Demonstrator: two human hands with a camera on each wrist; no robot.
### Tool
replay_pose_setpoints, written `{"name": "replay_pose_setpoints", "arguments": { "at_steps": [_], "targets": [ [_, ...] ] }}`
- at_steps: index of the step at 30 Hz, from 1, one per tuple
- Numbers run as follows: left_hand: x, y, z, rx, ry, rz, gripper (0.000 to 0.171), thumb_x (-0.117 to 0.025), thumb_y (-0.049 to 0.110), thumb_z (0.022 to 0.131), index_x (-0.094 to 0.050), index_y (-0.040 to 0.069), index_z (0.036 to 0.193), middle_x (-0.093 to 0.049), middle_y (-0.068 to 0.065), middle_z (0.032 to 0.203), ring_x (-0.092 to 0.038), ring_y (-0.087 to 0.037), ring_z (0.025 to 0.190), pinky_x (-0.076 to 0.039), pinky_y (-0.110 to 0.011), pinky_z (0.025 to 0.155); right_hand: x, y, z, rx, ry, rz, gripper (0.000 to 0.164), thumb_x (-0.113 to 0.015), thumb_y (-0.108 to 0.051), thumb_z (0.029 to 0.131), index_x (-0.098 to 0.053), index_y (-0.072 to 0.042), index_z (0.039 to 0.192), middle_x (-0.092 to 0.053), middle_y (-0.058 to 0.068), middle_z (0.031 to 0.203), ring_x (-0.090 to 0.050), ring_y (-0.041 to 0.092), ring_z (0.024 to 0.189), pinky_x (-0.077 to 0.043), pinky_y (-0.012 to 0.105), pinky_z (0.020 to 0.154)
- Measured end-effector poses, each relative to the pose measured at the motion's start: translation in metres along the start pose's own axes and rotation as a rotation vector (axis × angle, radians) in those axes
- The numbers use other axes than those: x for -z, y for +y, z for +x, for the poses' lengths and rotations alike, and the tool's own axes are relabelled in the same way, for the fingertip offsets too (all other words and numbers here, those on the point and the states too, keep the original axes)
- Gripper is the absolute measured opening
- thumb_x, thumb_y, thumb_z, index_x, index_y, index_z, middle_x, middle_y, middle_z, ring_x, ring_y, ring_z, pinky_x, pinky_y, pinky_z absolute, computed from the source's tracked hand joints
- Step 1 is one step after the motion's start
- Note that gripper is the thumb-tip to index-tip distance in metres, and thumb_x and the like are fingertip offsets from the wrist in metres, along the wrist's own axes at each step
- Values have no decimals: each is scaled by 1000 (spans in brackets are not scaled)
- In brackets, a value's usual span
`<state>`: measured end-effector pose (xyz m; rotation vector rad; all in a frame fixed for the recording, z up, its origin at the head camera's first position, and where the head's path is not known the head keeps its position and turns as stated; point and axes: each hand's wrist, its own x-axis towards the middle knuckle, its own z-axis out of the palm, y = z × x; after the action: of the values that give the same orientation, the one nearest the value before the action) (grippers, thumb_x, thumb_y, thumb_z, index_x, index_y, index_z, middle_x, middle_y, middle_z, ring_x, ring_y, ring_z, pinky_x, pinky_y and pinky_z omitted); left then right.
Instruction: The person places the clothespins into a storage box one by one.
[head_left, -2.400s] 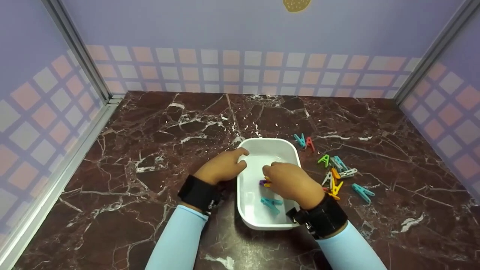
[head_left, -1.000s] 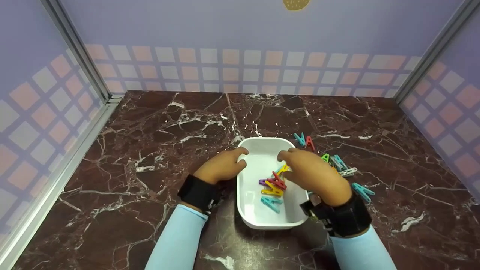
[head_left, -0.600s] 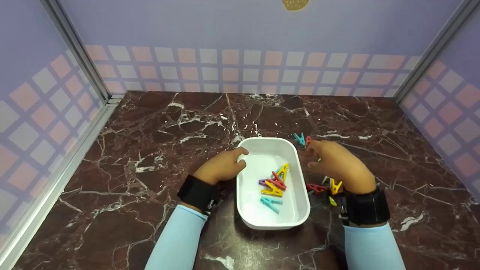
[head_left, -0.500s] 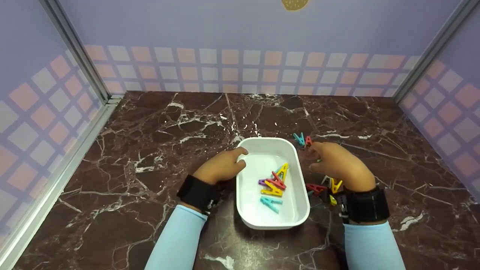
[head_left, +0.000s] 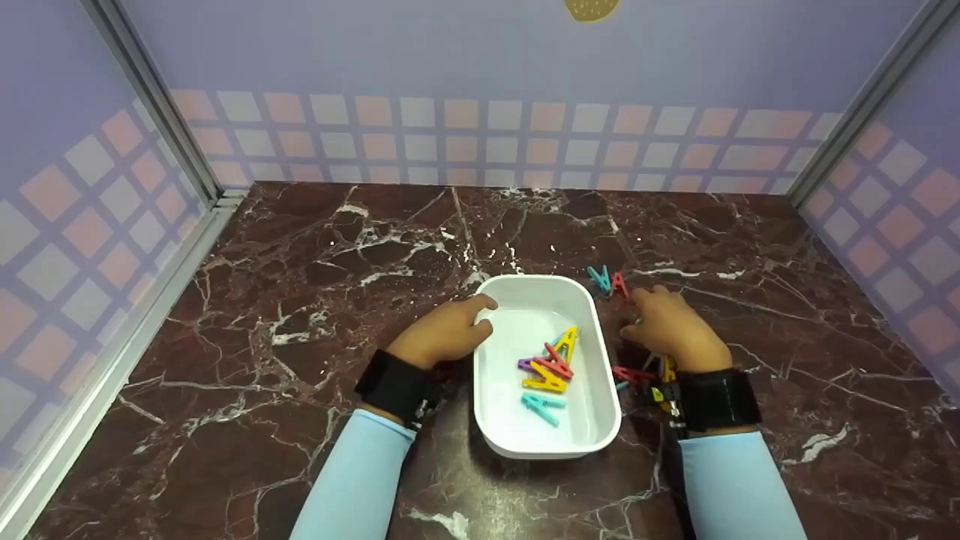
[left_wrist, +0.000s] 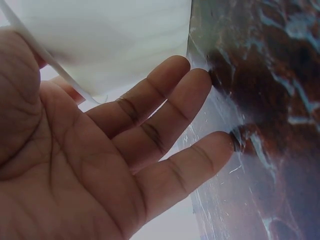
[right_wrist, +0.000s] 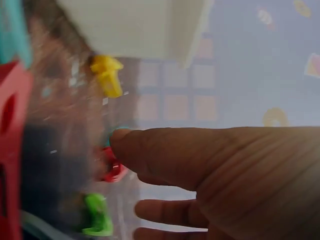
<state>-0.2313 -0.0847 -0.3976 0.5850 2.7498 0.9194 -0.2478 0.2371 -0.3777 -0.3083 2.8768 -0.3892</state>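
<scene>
My left hand (head_left: 444,332) holds the left rim of a white plastic tray (head_left: 487,420); its other fingers (left_wrist: 185,165) extend along the outside wall. Inside the tray lie several clothespins, among them a red clothespin (head_left: 553,364), a yellow clothespin (head_left: 546,379) and a teal clothespin (head_left: 541,409). To the right of the tray, my right hand (head_left: 671,326) reaches down over loose clothespins, hiding part of them. Its thumb and fingers are apart with nothing held in the right wrist view, where a green clothespin (right_wrist: 98,215) and a red clothespin (right_wrist: 116,167) show near the fingertips.
Beyond the right hand, a teal clothespin (head_left: 600,279) and a red clothespin (head_left: 619,285) lie on the brown marbled tabletop (head_left: 337,255). Another red clothespin (head_left: 634,375) is close by the tray's right side. Tiled panels (head_left: 480,135) border the table.
The right hand has come out of the tray to the clothespins on its right, leaving red and yellow clothespins inside. The left hand stays on the rim.
</scene>
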Motion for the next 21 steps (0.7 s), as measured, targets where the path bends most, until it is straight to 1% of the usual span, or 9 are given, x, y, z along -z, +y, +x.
{"name": "replay_pose_setpoints", "arguments": {
  "at_steps": [1,3,7,8,13,17,21],
  "targets": [
    [0,0,0,1,0,2,44,-48,20,97,-54,8,139,-65,-13,123,-60,-25,100,-45,-39,96,-2,2,2,-3,-6,-3,56,-68,-21,89,-53,8,134,-50,34,130,-40,56,124,-33,66,102],
    [-1,-1,0,1,4,3,43,-48,20,97,-54,8,139,-65,-13,123,-60,-25,100,-45,-39,96,-7,6,5,4,-19,-2,54,-68,-21,89,-54,7,133,-52,32,128,-44,53,122,-35,65,101],
    [-1,-1,1,4,1,8,44,-48,20,97,-54,8,139,-65,-14,123,-60,-25,100,-46,-40,96,-10,8,6,50,-10,10,44,-71,-19,87,-60,4,123,-63,23,111,-58,40,102,-45,57,89],
    [-1,-1,1,4,1,8,44,-47,20,97,-54,7,139,-65,-14,124,-60,-26,101,-46,-40,96,-10,8,6,53,-10,19,42,-71,-18,87,-61,3,121,-64,21,107,-59,37,97,-46,56,86],
    [0,0,1,5,5,11,44,-47,20,97,-54,7,139,-64,-14,126,-61,-26,104,-45,-40,97,-9,3,5,71,-24,41,33,-72,-18,86,-63,0,112,-66,13,94,-59,30,84,-48,50,77],
    [0,1,0,7,8,7,44,-48,19,97,-54,7,139,-65,-14,125,-61,-26,104,-45,-40,97,-11,0,6,97,-36,53,28,-71,-16,87,-65,-3,110,-67,10,92,-59,27,81,-48,47,75],
    [0,2,-1,5,8,3,43,-48,19,97,-54,7,138,-65,-14,124,-61,-26,104,-46,-40,97,-12,-1,7,141,-21,60,27,-68,-11,88,-65,-2,113,-70,12,96,-60,27,81,-49,46,75]
  ]
}}
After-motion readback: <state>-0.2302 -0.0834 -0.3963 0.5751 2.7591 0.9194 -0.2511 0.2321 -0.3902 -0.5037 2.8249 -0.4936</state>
